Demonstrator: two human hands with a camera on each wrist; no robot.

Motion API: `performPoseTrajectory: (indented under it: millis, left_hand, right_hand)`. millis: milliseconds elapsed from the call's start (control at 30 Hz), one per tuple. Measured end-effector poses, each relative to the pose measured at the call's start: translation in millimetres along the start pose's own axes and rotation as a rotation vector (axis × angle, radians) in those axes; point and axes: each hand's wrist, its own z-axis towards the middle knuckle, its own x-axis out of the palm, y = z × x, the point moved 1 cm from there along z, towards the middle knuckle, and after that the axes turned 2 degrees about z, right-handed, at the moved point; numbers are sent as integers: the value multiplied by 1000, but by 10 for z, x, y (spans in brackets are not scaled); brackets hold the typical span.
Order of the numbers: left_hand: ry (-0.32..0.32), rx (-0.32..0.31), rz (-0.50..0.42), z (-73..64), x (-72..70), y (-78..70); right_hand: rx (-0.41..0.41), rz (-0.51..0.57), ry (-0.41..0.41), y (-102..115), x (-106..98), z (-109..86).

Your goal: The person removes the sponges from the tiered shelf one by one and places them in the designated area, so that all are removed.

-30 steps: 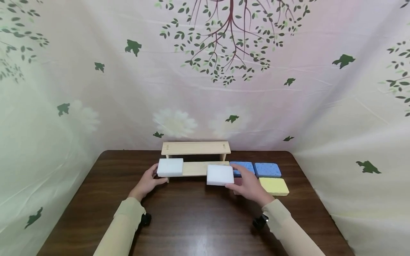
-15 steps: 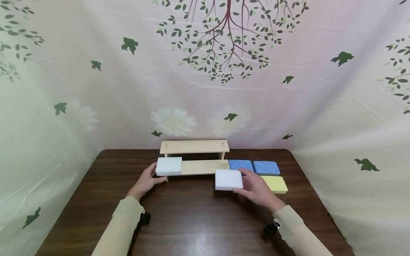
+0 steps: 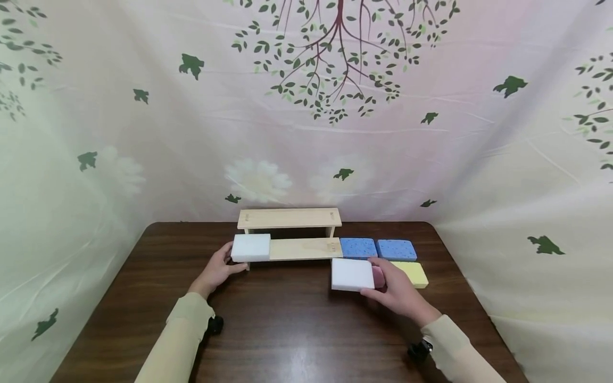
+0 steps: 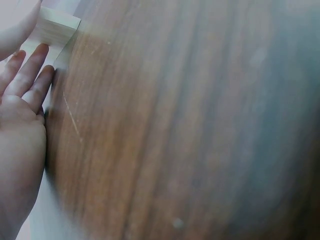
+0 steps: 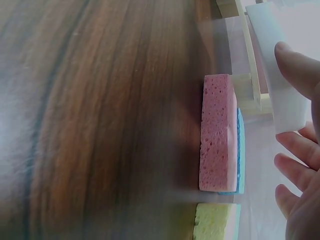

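My left hand (image 3: 216,272) holds a white sponge (image 3: 251,248) at the left end of the lower board (image 3: 304,249) of a small wooden shelf, thumb at its front edge. The left wrist view shows the fingers (image 4: 30,75) near the wood, with the sponge not clear there. My right hand (image 3: 401,292) grips a second white sponge (image 3: 351,275) between thumb and fingers, raised in front of the shelf's right end. Beneath that hand a pink sponge (image 5: 215,140) lies on the table, partly hidden in the head view.
Two blue sponges (image 3: 397,250) lie right of the shelf, with a yellow sponge (image 3: 413,274) in front. The upper board (image 3: 289,218) stands behind the lower one. A printed cloth (image 3: 287,133) hangs round the dark wooden table (image 3: 287,319).
My right hand has moved right and toward me with its white sponge, away from the lower board. My left hand has stayed at the other white sponge.
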Motion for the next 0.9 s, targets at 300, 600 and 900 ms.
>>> performPoseTrajectory:
  millis: [300, 600, 900]
  left_hand:
    - [3, 13, -8, 14, 8, 32]
    - [4, 5, -10, 32, -25, 8]
    - [2, 9, -14, 43, -25, 53]
  right_hand:
    - [-24, -9, -18, -22, -49, -126]
    - [47, -33, 15, -58, -78, -274]
    - [73, -36, 39, -119, -42, -404]
